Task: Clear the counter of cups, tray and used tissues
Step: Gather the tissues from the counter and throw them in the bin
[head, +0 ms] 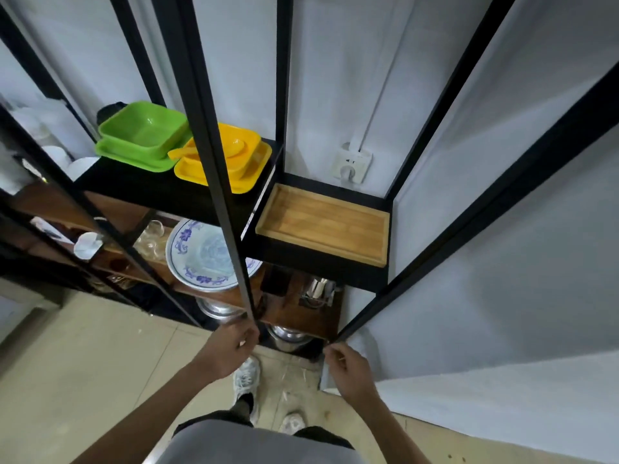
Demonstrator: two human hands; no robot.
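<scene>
**Tray on the rack, both hands empty**

We look down a black metal rack (pixel 217 182) standing against a pale wall. The wooden tray (pixel 323 226) lies flat on a black shelf at the right end of the rack, with nothing on it, just below a wall socket (pixel 352 162). Left of it, on a slightly higher shelf, sit a green bowl (pixel 144 132) on its green plate and a yellow bowl (pixel 234 152) on a yellow plate, the two sets just beside each other. One level down, a blue-patterned plate (pixel 201 252) rests beside some clear glasses (pixel 152 239).

Our left hand (pixel 231 349) hangs low beside the foot of a front post, fingers loosely curled and holding nothing. Our right hand (pixel 348 366) is near the right post's foot, fingers likewise half curled and empty. Both hands are well apart from the tray. Below them we see our shoes (pixel 246 376) on the tiled floor.
</scene>
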